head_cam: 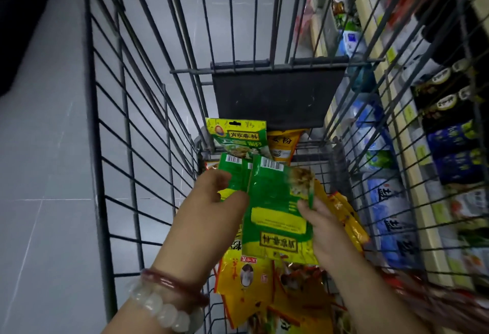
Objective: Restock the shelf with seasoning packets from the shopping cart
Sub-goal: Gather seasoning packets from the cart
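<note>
The green seasoning packets (275, 209) are up over the shopping cart (148, 122), held between both my hands. My right hand (321, 217) pinches the front packet at its right edge, fingers curled round it. My left hand (217, 196) grips the packets behind, thumb pressed on their left side. More yellow packets (246, 275) lie in the cart below. The shelf (412, 148) stands just beside the cart on my right, stocked with blue bags (389, 217). Two bracelets (164, 299) sit on my left wrist.

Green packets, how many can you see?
4, maybe more hidden. One green packet stands at the cart's far end. Two overlap by the left hand: one, one a sliver. The biggest is held by the right hand.
</note>
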